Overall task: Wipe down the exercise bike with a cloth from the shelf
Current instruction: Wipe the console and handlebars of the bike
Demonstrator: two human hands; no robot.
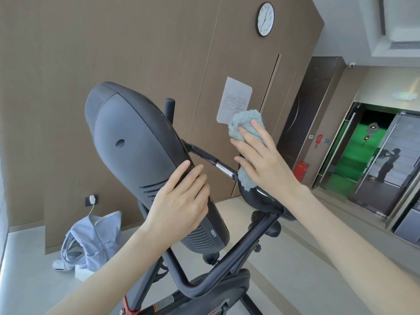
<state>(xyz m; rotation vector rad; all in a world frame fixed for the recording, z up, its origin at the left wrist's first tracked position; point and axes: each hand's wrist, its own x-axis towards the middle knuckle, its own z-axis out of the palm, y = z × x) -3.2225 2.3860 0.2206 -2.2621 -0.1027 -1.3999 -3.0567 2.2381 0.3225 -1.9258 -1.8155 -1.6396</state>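
The black exercise bike (136, 142) fills the middle of the head view, seen from behind its large console housing. My left hand (179, 201) rests on the housing's lower right edge, fingers curled over it. My right hand (261, 160) presses a light blue cloth (244, 122) flat against the upright right handlebar, which the cloth mostly hides. A chrome and black bar (221, 165) joins the housing to that handlebar. The curved black frame tube (218, 271) runs below both hands.
A brown panelled wall stands close behind the bike, with a paper notice (231, 96) and a clock (266, 19). A blue bag (95, 239) lies on the floor at the lower left by a wall socket. Glass doors (375, 160) are at the right.
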